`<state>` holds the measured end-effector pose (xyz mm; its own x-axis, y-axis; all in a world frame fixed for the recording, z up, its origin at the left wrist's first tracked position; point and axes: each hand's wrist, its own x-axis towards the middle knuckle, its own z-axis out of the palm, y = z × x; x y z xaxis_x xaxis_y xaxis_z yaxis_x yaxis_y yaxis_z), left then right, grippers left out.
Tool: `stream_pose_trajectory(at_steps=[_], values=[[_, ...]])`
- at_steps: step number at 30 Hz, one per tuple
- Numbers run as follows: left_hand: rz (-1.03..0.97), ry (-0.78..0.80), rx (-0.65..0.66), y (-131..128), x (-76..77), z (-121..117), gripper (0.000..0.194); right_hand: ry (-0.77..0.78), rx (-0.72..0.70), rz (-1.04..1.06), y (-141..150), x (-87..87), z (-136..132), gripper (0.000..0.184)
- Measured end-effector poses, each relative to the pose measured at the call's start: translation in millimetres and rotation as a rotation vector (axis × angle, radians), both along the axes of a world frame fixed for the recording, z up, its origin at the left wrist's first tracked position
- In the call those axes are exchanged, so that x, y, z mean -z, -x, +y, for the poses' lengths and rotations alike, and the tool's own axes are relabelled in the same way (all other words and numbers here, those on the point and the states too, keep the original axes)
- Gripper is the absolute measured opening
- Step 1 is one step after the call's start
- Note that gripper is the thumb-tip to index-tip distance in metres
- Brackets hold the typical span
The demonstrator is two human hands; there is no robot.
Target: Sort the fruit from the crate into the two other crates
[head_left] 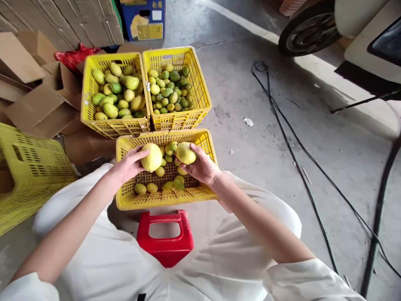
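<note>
Near crate (pixel 166 203): sparse loose fruit (pixel 152 187), base showing; probably what's left.
Far-left crate (pixel 109 126): mostly larger fruit (pixel 110 110), heaped; probably done share.
Far-right crate (pixel 200 88): mostly smaller fruit (pixel 174 76), heaped; same.
Left hand (pixel 131 164): grip around big yellow fruit (pixel 151 157), over near crate.
Right hand (pixel 203 168): grip around lesser yellow fruit (pixel 186 153), likewise.

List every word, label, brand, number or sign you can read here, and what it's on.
No text can be read for certain.
Blue box: characters at the top, too small to read.
Yellow panel on it: print too blurred.
Front yellow crate: no readable text.
</note>
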<state>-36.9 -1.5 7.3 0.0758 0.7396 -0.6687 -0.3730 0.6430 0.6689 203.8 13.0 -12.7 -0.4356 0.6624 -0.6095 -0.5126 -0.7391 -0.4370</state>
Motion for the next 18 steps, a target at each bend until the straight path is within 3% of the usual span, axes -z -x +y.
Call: stream_pose_trajectory(at_steps=[3,9,13,18], values=[[-0.029,0.031,-0.032,-14.7,2.5,1.4,0.030,0.042,0.055,0.055,3.1,-5.9,-0.6,0.018],[-0.045,0.172,-0.144,-29.3,7.3,8.6,0.028,0.199,-0.011,0.048,1.3,-3.0,10.0,0.023],[-0.168,0.209,-0.196,-26.1,1.6,13.8,0.030,0.085,0.087,0.130,-0.5,3.1,11.2,0.028],[-0.299,0.064,-0.147,-22.6,-12.4,20.1,0.041,-0.070,0.102,0.235,-0.2,7.3,14.7,0.037]])
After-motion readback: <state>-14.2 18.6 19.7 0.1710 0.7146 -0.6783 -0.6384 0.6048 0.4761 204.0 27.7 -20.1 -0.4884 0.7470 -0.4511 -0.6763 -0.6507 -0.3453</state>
